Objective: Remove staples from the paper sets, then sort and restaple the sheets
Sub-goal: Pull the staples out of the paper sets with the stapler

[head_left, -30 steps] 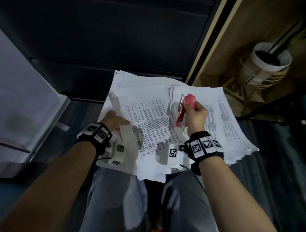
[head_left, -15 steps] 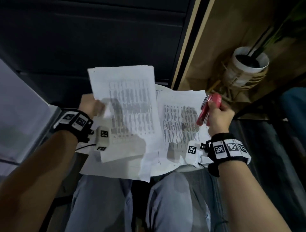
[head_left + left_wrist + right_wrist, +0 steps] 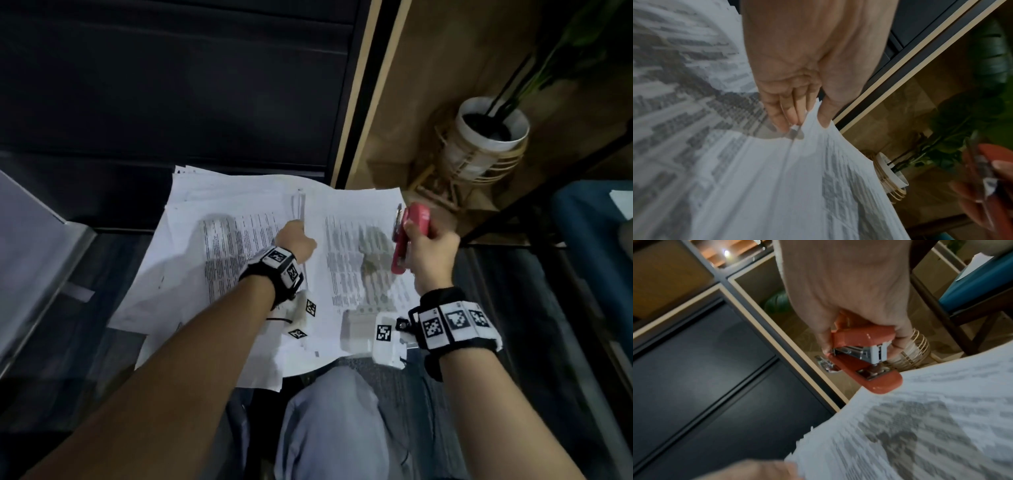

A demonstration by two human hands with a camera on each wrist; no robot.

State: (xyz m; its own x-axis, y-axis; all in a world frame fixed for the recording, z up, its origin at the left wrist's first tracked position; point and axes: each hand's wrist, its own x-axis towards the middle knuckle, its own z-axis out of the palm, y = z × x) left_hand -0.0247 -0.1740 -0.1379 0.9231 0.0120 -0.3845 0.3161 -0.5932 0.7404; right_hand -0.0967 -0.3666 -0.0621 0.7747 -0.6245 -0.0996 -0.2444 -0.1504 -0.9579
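Note:
Several printed white sheets [image 3: 212,219] lie spread over my lap. My left hand [image 3: 295,240] reaches to the middle of the pile and pinches the left edge of the right-hand printed sheet [image 3: 356,246] between thumb and fingers; the pinch on that sheet [image 3: 818,162] shows in the left wrist view under the left hand [image 3: 803,113]. My right hand [image 3: 428,250] grips a red stapler [image 3: 409,236] upright, above the sheet's right edge. In the right wrist view the right hand [image 3: 855,308] wraps the stapler [image 3: 865,360], whose jaws stand slightly apart just off the sheet's corner [image 3: 920,418].
A dark cabinet front [image 3: 171,85] stands ahead, with a wooden shelf compartment [image 3: 428,68] to its right holding a white plant pot [image 3: 486,137] in a wicker stand. A grey surface [image 3: 30,246] is at the left, a blue seat [image 3: 589,222] at the right.
My left hand laid down the sheet it held up at the left and moved right to pinch the right-hand sheet's edge. The right hand kept the stapler near that sheet's right edge.

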